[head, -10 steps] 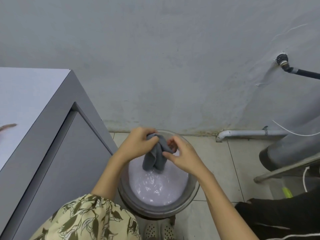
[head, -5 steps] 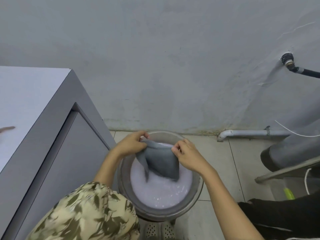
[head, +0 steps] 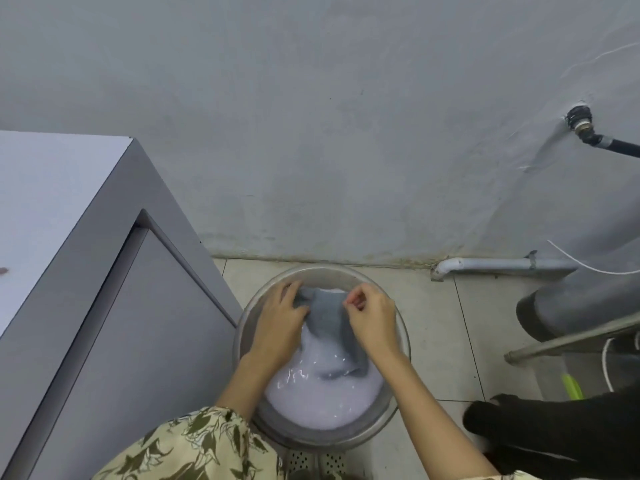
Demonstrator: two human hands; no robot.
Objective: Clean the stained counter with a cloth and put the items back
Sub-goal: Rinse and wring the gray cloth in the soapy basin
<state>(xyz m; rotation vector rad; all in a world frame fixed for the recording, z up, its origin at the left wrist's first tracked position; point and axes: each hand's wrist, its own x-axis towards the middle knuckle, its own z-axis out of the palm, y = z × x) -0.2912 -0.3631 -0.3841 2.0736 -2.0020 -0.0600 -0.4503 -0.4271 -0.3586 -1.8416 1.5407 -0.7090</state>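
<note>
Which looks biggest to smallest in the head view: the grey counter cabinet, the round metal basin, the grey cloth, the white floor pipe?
1. Grey counter cabinet, though nearness inflates it.
2. Round metal basin.
3 and 4. Grey cloth and white floor pipe: unsure.

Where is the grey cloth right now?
The grey cloth hangs low in the head view, held between the left hand and right hand, dipping into the basin.

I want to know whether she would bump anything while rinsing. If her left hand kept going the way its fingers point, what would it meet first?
The left hand, gripping the grey cloth, points up-frame toward the wall. It would probably meet the far rim of the metal basin first, then the wall behind; depth is unclear.
</note>
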